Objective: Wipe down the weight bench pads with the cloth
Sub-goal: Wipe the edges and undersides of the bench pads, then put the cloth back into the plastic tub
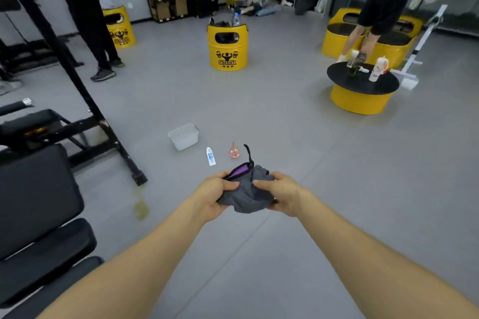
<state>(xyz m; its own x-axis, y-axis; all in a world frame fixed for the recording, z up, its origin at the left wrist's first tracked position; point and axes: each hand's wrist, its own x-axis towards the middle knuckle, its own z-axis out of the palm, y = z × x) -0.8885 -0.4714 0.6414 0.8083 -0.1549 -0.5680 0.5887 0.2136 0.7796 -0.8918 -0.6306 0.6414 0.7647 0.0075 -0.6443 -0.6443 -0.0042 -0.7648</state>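
The fingers of the left hand [216, 195] curl round one side of a bunched grey cloth [245, 195], and the fingers of the right hand [281, 193] pinch its other side — the cloth hangs between the two hands, held out in front of the person above the grey floor [298, 150]. A purple patch with a dark edge shows at the cloth's top, and a thin dark strap sticks up from it.

On the floor just beyond the hands stand a small white bottle [211, 156] and a pink bottle [234, 151], near each other, with a white plastic tub [184, 136] a little farther off to the left.

The black weight bench pads [39, 204] fill the lower left corner, well apart from the cloth; a black steel frame [77, 85] rises behind them.

Farther out — yellow barrels [228, 46] are dotted about the room, and a low round surface [363, 80] at the right carries a few bottles. Other people stand at the far left and far right, and one sits on the floor by the back wall.
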